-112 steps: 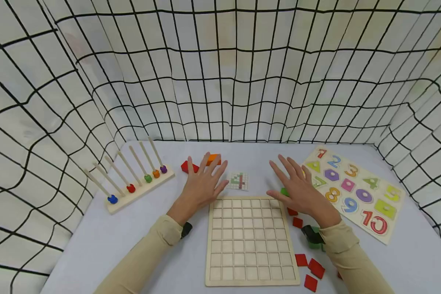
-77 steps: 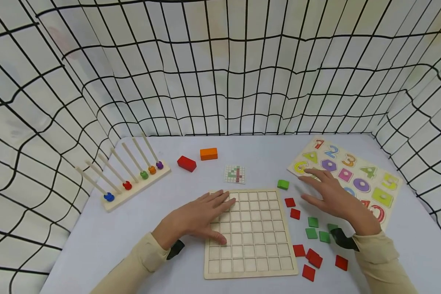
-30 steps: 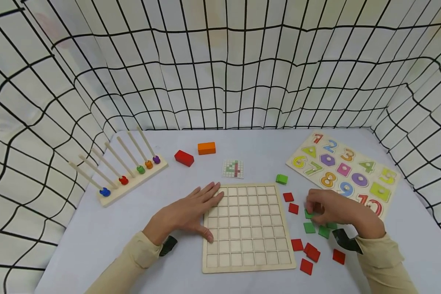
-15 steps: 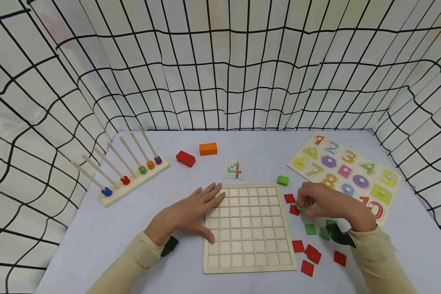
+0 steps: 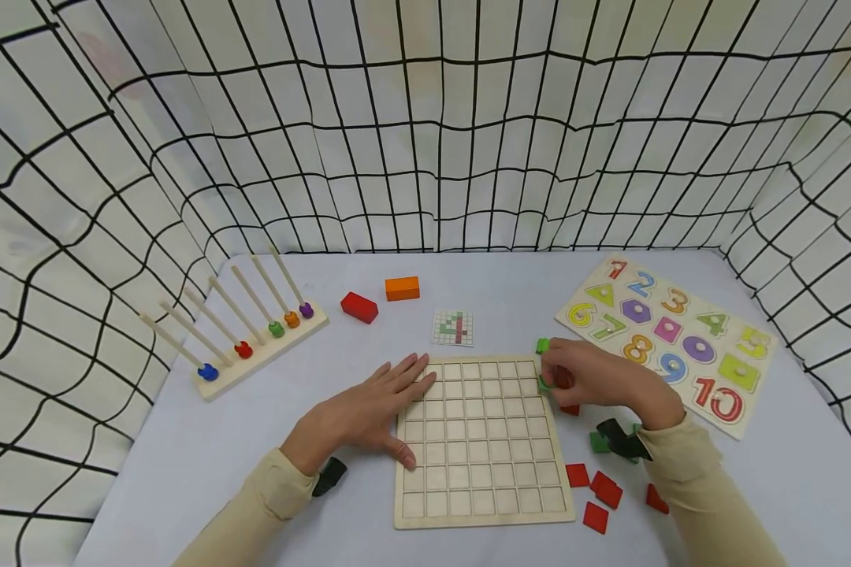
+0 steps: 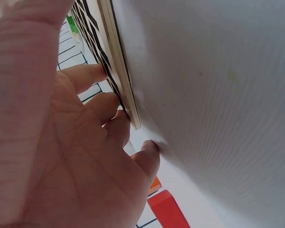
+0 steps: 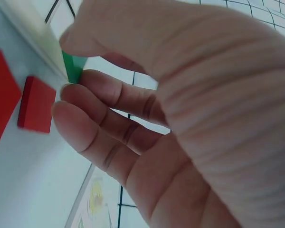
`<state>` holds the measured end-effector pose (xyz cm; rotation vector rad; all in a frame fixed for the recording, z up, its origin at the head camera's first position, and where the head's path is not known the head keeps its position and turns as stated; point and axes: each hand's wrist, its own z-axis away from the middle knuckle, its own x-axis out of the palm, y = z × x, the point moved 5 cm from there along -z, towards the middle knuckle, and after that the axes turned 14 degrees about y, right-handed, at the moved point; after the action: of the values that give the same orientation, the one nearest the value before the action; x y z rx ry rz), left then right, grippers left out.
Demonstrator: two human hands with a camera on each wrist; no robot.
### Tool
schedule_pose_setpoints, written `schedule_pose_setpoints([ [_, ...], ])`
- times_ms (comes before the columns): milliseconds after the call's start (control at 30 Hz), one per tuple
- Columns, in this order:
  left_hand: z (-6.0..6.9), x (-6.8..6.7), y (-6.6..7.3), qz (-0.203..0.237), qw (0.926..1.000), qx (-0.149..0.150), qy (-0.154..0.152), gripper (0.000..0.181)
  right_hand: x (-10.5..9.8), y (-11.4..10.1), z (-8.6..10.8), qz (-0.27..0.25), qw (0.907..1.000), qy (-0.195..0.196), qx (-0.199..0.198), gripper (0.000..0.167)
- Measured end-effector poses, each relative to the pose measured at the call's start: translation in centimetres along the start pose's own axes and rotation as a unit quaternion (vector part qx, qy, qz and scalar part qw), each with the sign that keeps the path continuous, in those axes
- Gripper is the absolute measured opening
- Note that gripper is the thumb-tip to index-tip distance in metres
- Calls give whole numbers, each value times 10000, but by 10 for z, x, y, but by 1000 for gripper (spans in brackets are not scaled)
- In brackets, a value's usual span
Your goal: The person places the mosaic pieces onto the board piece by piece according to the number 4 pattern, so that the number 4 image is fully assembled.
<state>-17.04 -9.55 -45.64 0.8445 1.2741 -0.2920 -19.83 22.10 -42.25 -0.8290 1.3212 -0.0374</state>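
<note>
Green marked the tile (image 5: 543, 386) in the head view, pinched by the right hand (image 5: 605, 379), the nearer one, at the right edge of the wooden board (image 5: 482, 441), whose middle lay between seven and eight o'clock from it, with the left hand (image 5: 358, 419) farther off towards nine. In the left wrist view that hand lay relaxed at the board's edge, clutching nothing. In the right wrist view the tile's visible edge pointed roughly twelve to six, any long axis unclear.

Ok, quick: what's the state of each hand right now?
Left hand: open, laid at the left edge of the grid board, gripping nothing.
Right hand: closed, pinching a green tile.
</note>
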Motion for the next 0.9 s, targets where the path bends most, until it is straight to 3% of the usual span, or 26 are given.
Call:
schedule_pose_setpoints([
  [400, 0, 1, -1, -14, 10000, -18, 27, 127, 18, -16, -32, 226, 9990, 53, -379, 14],
  [767, 0, 1, 0, 71, 9999, -85, 22, 126, 41, -29, -56, 326, 9872, 557, -1456, 13],
  [900, 0, 0, 0, 82, 9999, -101, 13, 126, 43, -33, -57, 356, 9852, 645, -1546, 8],
])
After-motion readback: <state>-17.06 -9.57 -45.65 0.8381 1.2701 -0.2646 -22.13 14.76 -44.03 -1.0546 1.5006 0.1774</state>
